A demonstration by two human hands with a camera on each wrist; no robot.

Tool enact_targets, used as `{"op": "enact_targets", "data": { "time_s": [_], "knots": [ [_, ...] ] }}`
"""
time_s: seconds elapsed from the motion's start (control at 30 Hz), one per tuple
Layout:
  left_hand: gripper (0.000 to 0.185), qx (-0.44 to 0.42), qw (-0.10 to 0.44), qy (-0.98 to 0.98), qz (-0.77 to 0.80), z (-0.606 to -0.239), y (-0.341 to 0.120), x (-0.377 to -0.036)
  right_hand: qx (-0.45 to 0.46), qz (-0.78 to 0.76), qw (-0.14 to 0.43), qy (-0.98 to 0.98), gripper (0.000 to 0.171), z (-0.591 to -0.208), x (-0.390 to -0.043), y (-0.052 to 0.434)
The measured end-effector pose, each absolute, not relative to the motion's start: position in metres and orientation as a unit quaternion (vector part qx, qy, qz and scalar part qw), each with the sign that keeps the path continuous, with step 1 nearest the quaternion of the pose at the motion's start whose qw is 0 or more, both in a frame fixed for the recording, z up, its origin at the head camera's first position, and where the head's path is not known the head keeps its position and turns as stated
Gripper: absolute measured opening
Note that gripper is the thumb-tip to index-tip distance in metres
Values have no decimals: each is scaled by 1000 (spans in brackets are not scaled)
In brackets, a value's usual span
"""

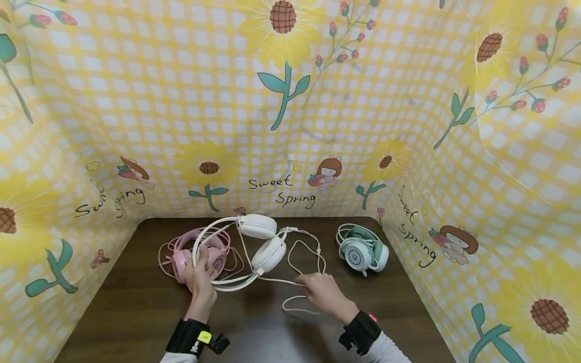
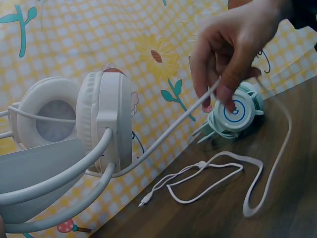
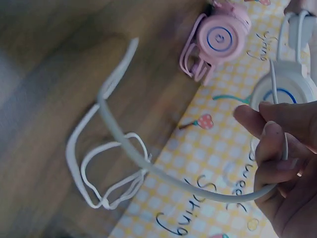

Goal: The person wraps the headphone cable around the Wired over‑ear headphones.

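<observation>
My left hand (image 1: pixel 199 263) grips the thin double headband of the white headphones (image 1: pixel 257 226), which are raised over the brown table (image 1: pixel 136 307). Their padded earcups (image 2: pixel 99 119) fill the left wrist view. My right hand (image 1: pixel 312 287) pinches the white cable (image 1: pixel 281 281) that runs from an earcup. The cable (image 2: pixel 171 126) stretches taut to the right hand (image 2: pixel 223 96), and its slack lies in loops on the table. In the right wrist view the cable (image 3: pixel 148 166) curves from my fingers (image 3: pixel 270 134) down to the wood.
Pink headphones (image 1: pixel 181 257) lie under and beside my left hand, also seen as pink headphones (image 3: pixel 220 39). Teal headphones (image 1: pixel 363 250) sit at the table's back right, the same teal headphones (image 2: pixel 235 111). A yellow flowered cloth (image 1: pixel 290 126) walls in three sides.
</observation>
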State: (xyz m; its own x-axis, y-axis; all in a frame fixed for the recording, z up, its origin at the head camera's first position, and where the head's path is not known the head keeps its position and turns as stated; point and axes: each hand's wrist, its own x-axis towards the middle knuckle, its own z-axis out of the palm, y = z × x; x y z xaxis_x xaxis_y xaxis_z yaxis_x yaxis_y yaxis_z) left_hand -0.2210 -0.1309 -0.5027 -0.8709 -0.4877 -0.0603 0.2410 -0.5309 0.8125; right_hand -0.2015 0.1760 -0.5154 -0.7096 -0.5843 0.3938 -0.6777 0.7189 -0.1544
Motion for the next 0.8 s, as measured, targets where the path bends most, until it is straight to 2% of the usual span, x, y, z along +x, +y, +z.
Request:
{"op": "enact_targets", "data": {
  "time_s": [0.17, 0.33, 0.53, 0.7, 0.8],
  "knots": [
    [38, 136, 244, -432, -858, -503, -137, -221, 347, 132, 163, -914, 16, -503, -202, 184],
    [35, 139, 248, -433, -855, -503, -141, -220, 396, 135, 199, -886, 28, -489, -200, 188],
    [32, 149, 237, -453, -846, -508, -140, -218, 459, 141, 301, -824, 42, -477, -202, 180],
    [31, 145, 230, -496, -825, -509, -133, -218, 465, 138, 409, -773, 15, -470, -206, 168],
    [34, 146, 222, -534, -803, -509, -130, -218, 438, 131, 478, -751, 14, -463, -210, 165]
  ]
}}
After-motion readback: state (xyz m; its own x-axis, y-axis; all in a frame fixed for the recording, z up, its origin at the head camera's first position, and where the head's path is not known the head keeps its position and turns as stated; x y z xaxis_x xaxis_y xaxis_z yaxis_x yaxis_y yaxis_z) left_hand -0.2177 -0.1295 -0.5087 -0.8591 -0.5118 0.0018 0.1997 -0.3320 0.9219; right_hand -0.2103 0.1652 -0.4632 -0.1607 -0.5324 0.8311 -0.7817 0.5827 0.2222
